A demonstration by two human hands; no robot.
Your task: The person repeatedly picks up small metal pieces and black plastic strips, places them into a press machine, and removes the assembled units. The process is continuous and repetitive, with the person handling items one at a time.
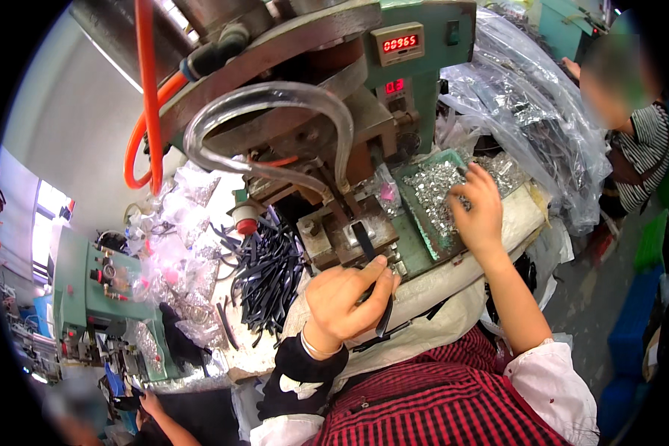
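My left hand (pixel 349 301) is closed around a narrow black strap (pixel 364 241). The strap's upper end lies on the metal die (pixel 349 232) of a press, and its lower end hangs out below my fingers. Over the green tray (pixel 424 239) of small shiny metal pieces (pixel 432 195), my right hand (pixel 479 212) has its fingers curled together at the tips. A small dark spot shows at those fingertips; what they hold is too small to make out.
The press body (pixel 442 74) rises ahead, with a clear looped tube (pixel 275 93) and an orange hose (pixel 149 97). Left of the die are a red button (pixel 247 225) and a heap of black straps (pixel 267 275). Other people work at far right and lower left.
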